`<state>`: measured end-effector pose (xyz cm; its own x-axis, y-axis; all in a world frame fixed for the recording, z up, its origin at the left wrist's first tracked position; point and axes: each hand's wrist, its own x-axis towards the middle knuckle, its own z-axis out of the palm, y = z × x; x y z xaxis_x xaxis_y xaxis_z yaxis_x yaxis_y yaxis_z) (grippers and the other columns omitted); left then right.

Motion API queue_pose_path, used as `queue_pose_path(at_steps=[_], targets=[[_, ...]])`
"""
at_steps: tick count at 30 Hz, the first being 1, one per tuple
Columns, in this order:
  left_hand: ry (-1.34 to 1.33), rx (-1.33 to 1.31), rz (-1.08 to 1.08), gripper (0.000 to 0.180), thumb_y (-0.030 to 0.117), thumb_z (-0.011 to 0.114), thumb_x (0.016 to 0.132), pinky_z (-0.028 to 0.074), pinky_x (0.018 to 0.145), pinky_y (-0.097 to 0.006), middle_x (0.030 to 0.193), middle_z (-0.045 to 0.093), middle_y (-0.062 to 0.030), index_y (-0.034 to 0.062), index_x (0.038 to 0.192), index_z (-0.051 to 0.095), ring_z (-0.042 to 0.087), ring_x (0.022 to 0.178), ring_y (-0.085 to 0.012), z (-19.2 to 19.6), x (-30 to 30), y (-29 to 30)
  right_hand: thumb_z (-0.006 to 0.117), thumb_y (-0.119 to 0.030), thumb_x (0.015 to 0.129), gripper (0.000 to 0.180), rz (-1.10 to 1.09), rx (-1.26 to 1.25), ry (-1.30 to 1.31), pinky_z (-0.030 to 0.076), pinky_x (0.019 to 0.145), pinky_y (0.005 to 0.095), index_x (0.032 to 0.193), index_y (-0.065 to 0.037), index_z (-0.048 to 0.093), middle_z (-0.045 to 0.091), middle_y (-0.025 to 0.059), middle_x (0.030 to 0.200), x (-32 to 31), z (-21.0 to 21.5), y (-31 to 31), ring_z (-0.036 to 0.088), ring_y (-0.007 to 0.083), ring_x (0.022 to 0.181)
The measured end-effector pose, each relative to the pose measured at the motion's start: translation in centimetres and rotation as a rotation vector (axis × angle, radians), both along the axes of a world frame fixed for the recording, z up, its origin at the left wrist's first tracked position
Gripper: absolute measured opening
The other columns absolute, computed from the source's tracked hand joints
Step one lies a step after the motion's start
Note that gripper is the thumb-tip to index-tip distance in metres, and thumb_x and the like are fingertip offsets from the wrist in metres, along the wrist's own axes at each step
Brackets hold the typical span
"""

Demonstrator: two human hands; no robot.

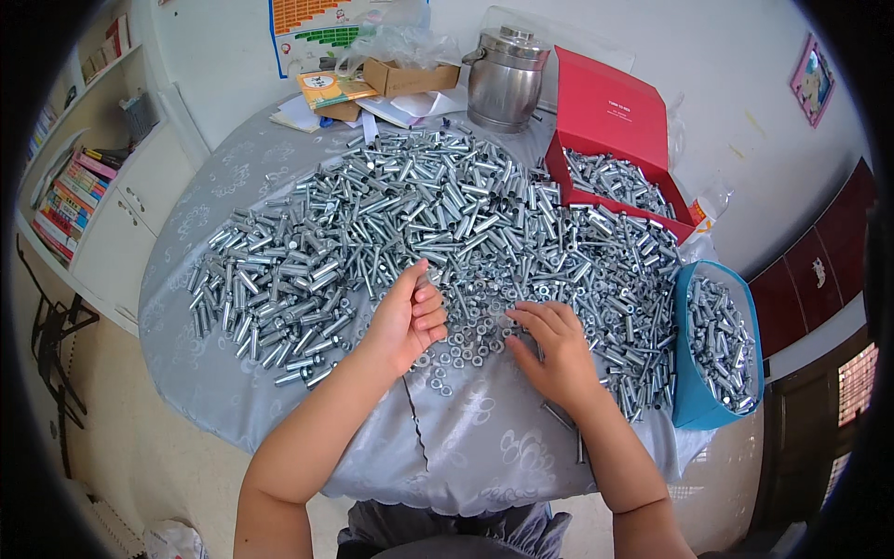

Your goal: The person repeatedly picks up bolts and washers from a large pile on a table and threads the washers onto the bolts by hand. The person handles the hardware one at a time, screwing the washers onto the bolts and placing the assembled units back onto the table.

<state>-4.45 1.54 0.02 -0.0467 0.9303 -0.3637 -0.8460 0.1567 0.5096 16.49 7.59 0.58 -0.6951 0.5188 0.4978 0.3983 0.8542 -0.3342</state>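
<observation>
My left hand is closed, thumb on top, above the near side of a big heap of metal sleeve anchors and bolts. A bit of grey metal shows at its thumb and forefinger, but the fingers hide what it is. To its right, my right hand has its fingers stretched out over loose hex nuts; the fingertips reach the edge of the nut pile. Between the hands lie many of these nuts, some spilling toward me on the grey patterned tablecloth.
At the back right stands an open red box holding more metal parts. A blue container full of hardware sits at the right edge. Behind the heap are a steel pot, a cardboard box and papers. Long bolts lie near my right forearm.
</observation>
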Motion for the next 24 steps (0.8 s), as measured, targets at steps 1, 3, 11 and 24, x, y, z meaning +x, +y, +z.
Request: queue_pose_path(at_steps=[1, 3, 11, 24], targets=[[-0.004, 0.004, -0.004, 0.043, 0.039, 0.049, 0.086, 0.023, 0.041, -0.023, 0.048, 0.025, 0.0069, 0.0175, 0.053, 0.032, 0.027, 0.041, -0.0060, 0.0, 0.0, 0.0, 0.065, -0.011, 0.071, 0.032, -0.002, 0.006, -0.007, 0.042, 0.082, 0.0373, 0.101, -0.006, 0.059, 0.057, 0.0104, 0.104, 0.0, -0.1, -0.1, 0.051, 0.0294, 0.094], [-0.012, 0.022, -0.009, 0.043, 0.038, 0.048, 0.087, 0.023, 0.042, -0.023, 0.048, 0.025, 0.0068, 0.0172, 0.053, 0.032, 0.027, 0.041, -0.0059, -0.1, -0.2, 0.1, 0.065, -0.011, 0.071, 0.032, -0.019, 0.025, -0.021, 0.042, 0.082, 0.0384, 0.102, -0.007, 0.059, 0.056, 0.0118, 0.106, -0.2, -0.2, -0.1, 0.050, 0.0303, 0.096], [-0.015, 0.029, -0.031, 0.043, 0.038, 0.048, 0.087, 0.024, 0.042, -0.022, 0.047, 0.026, 0.0069, 0.0169, 0.053, 0.033, 0.027, 0.041, -0.0059, -0.2, -0.2, -0.1, 0.063, -0.013, 0.074, 0.027, -0.082, 0.169, -0.144, 0.039, 0.085, 0.0415, 0.101, -0.014, 0.063, 0.050, 0.0133, 0.112, -1.7, -0.9, 0.4, 0.045, 0.0302, 0.103], [0.001, 0.040, -0.050, 0.042, 0.038, 0.047, 0.087, 0.025, 0.043, -0.023, 0.047, 0.026, 0.0067, 0.0169, 0.054, 0.031, 0.028, 0.042, -0.0063, -0.2, -0.4, -0.2, 0.068, -0.018, 0.067, 0.008, -0.088, 0.177, -0.177, 0.041, 0.072, 0.0340, 0.074, -0.014, 0.067, 0.053, 0.0022, 0.083, -3.2, -0.5, 2.3, 0.049, 0.0214, 0.084]])
